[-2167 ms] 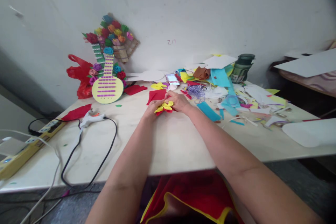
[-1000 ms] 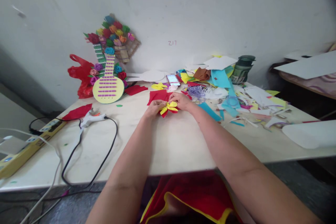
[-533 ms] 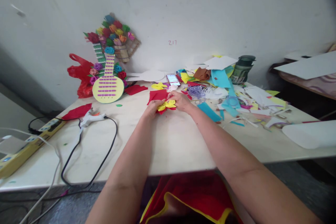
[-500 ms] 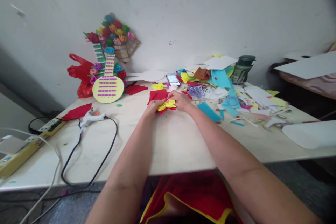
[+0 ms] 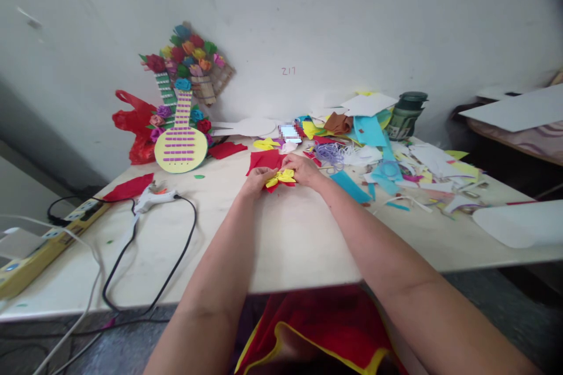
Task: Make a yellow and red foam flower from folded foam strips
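Note:
A small paper flower (image 5: 281,178), yellow on top with red petals beneath, is held between both hands near the middle of the table. My left hand (image 5: 257,181) pinches its left side, fingers closed. My right hand (image 5: 301,170) grips it from the upper right, with fingertips bent over the yellow part. The fingers partly cover the flower. Just behind the hands lies a red crepe paper piece (image 5: 265,160).
A white glue gun (image 5: 155,199) with a black cord and a yellow power strip (image 5: 57,240) are at left. A decorated paper lute (image 5: 181,149) stands behind. Paper scraps (image 5: 422,173), purple yarn (image 5: 329,153) and a green bottle (image 5: 407,116) fill the right side.
Both hands keep hold of the flower in nearly the same spot. The fingers and the yellow petals have shifted only slightly.

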Demonstrator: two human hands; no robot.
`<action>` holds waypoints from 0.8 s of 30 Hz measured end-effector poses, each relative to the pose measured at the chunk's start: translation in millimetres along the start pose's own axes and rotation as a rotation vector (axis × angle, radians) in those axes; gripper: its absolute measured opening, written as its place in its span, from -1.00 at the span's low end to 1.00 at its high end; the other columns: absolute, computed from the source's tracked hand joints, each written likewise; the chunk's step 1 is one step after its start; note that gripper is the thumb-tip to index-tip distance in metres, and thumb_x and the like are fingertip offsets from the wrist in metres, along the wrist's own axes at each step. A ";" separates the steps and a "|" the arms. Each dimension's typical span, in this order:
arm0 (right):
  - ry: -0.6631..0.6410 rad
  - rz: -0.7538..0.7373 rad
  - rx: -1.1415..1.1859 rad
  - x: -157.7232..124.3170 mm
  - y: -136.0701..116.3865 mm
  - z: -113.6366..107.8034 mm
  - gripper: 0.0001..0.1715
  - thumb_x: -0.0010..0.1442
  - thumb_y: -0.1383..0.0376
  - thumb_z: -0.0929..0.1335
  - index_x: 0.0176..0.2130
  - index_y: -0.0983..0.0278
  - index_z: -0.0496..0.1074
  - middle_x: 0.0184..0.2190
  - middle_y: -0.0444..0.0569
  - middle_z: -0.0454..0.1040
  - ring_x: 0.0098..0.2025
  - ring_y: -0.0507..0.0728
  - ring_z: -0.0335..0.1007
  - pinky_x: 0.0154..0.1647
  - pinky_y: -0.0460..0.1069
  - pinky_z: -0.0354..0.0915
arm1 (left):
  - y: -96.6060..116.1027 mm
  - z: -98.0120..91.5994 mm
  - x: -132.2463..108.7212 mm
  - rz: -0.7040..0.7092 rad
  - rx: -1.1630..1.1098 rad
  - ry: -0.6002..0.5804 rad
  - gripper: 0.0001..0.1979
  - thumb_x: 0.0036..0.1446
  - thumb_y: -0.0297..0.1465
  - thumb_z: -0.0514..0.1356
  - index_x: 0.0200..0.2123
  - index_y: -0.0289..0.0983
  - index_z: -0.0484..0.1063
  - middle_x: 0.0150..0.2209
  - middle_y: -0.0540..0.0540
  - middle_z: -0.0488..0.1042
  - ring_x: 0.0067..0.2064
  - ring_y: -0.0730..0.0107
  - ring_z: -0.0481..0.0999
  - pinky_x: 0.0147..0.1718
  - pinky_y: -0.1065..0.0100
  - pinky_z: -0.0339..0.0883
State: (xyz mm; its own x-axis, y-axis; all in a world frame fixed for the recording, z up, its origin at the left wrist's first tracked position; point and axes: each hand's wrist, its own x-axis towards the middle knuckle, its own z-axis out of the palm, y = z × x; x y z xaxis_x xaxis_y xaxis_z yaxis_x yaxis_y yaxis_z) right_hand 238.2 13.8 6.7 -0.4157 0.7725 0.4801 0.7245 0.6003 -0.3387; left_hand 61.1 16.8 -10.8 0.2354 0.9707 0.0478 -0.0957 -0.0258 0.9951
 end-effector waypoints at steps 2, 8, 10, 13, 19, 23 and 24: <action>-0.012 -0.003 0.022 0.8 5.5 2.1 -0.70 0.03 0.41 0.31 -0.28 0.16 0.57 -0.22 -0.08 0.48 -0.27 0.07 0.36 -0.37 -0.07 0.18 | -1.4 -0.3 1.1 0.010 0.026 -0.004 -0.70 -0.29 -0.24 0.37 -0.66 -0.34 0.38 -0.68 0.00 0.33 -0.63 0.57 0.22 -0.64 0.45 0.01; -0.024 -0.052 0.243 1.7 18.3 4.0 -0.74 0.08 0.40 0.28 -0.32 0.25 0.57 -0.28 -0.02 0.47 -0.26 0.05 0.35 -0.24 -0.06 0.25 | -2.3 -1.6 1.9 0.035 0.141 -0.030 -0.68 -0.28 -0.21 0.35 -0.60 -0.34 0.40 -0.65 0.00 0.34 -0.60 0.55 0.24 -0.61 0.45 0.03; -0.006 -0.064 0.337 1.1 18.8 1.4 -0.73 0.13 0.33 0.26 -0.34 0.28 0.56 -0.32 -0.02 0.47 -0.26 0.04 0.35 -0.21 -0.06 0.25 | -1.4 -1.2 1.0 0.047 0.197 -0.019 -0.68 -0.27 -0.21 0.35 -0.57 -0.35 0.42 -0.62 -0.01 0.36 -0.57 0.53 0.27 -0.58 0.44 0.06; 0.026 -0.039 0.405 0.5 18.0 -2.5 -0.67 0.16 0.23 0.24 -0.39 0.31 0.54 -0.38 -0.04 0.47 -0.27 0.05 0.34 -0.21 -0.06 0.25 | 0.9 0.8 -0.9 0.087 0.248 -0.014 -0.67 -0.24 -0.19 0.33 -0.55 -0.35 0.41 -0.59 -0.02 0.36 -0.54 0.52 0.28 -0.55 0.44 0.09; 0.090 -0.066 0.398 4.6 17.2 1.5 -0.83 0.03 0.26 0.36 -0.43 0.30 0.54 -0.40 -0.05 0.46 -0.34 0.02 0.33 -0.29 -0.09 0.22 | 4.5 5.5 -3.0 0.160 0.239 -0.032 -0.63 -0.24 -0.14 0.32 -0.54 -0.34 0.37 -0.59 0.02 0.35 -0.52 0.53 0.28 -0.52 0.45 0.11; 0.080 0.020 0.274 6.3 11.2 0.4 -0.89 -0.02 0.31 0.40 -0.42 0.29 0.55 -0.40 -0.05 0.46 -0.37 0.02 0.32 -0.33 -0.10 0.19 | 2.2 5.2 -0.2 0.199 0.253 -0.036 -0.64 -0.22 -0.14 0.32 -0.52 -0.34 0.40 -0.58 0.02 0.36 -0.51 0.52 0.30 -0.50 0.44 0.12; 0.073 0.040 0.251 6.2 9.1 -1.2 -0.89 -0.02 0.32 0.40 -0.42 0.29 0.55 -0.40 -0.05 0.47 -0.36 0.02 0.33 -0.33 -0.10 0.19 | 1.5 5.0 0.6 0.206 0.260 -0.036 -0.64 -0.22 -0.14 0.31 -0.51 -0.34 0.40 -0.57 0.01 0.36 -0.50 0.51 0.30 -0.49 0.44 0.13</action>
State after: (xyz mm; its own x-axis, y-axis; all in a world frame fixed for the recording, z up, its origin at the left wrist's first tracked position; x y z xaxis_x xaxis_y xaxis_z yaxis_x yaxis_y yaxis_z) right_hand 242.8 23.8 7.6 -0.3421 0.7850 0.5166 0.5765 0.6094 -0.5443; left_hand 65.9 16.2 -8.9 0.2711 0.9298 0.2490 0.1038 -0.2854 0.9528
